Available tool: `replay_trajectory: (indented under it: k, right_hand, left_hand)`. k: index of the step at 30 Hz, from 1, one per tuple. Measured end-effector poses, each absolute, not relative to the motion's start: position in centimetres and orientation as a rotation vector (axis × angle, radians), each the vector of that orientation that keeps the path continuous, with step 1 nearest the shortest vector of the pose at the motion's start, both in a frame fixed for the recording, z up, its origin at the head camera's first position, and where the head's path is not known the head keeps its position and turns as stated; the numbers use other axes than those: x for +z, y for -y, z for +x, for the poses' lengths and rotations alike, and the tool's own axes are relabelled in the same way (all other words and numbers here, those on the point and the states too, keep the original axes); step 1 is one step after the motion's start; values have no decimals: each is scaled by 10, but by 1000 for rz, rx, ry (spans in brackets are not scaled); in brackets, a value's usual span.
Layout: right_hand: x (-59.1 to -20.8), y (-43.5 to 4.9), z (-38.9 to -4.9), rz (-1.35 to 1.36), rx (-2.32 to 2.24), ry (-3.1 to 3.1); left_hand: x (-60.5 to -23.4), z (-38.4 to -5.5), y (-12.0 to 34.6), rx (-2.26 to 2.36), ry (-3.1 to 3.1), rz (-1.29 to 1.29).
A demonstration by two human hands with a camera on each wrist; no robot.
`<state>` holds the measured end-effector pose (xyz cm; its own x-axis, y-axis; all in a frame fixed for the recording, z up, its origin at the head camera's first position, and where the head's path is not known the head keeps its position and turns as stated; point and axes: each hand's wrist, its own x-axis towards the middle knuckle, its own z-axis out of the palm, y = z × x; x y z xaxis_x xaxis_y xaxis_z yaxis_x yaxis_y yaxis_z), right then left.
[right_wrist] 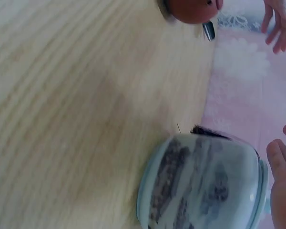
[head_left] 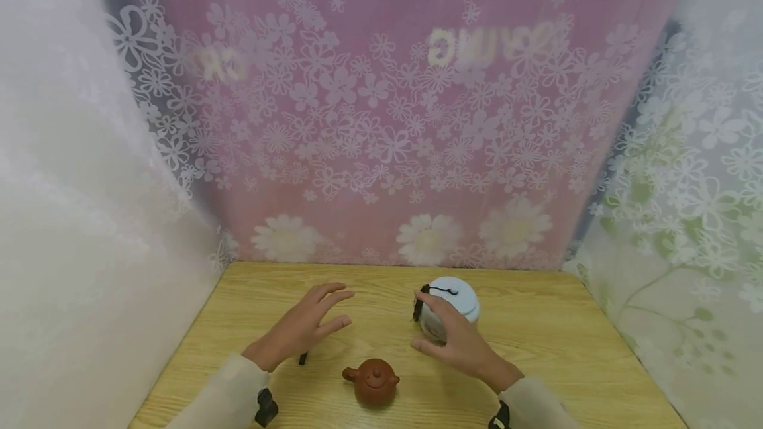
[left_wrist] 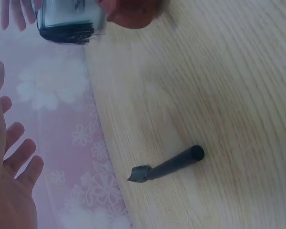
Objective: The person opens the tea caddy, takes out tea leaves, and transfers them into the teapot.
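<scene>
My left hand (head_left: 305, 324) hovers over the left of the table, fingers spread and holding nothing. Beneath it lies a small dark scoop (left_wrist: 175, 162) with a round handle, mostly covered by the hand in the head view. My right hand (head_left: 463, 347), also with extended fingers, is beside a white lidded jar (head_left: 467, 299) and hides part of it; contact cannot be made out. A black tassel (head_left: 418, 307) hangs from the jar's lid. Grey painted patterns mark the jar's side in the right wrist view. Between the hands, nearer me, sits a reddish-brown clay teapot (head_left: 375, 388) with its lid on.
All of these stand on a light wood-grain table (head_left: 536, 330). A pink flowered curtain (head_left: 369, 151) hangs along the back edge. Pale sheets flank both sides, a white one (head_left: 89, 217) at left and a flowered one (head_left: 703, 217) at right.
</scene>
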<state>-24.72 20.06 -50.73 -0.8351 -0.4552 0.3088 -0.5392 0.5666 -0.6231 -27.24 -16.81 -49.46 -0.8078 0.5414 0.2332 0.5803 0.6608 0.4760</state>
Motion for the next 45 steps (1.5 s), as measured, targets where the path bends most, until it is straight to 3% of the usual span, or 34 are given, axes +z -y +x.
replay_trajectory:
  k: [26,45]
  right_hand:
    - [-562,-168,-239,1062,1417,2693]
    - [-570,-160,-233,1047,1425,2839]
  left_hand:
    - [-523,-248,146,-929,2747,-1206]
    - [-542,-235,130,-1010,2708,-1365]
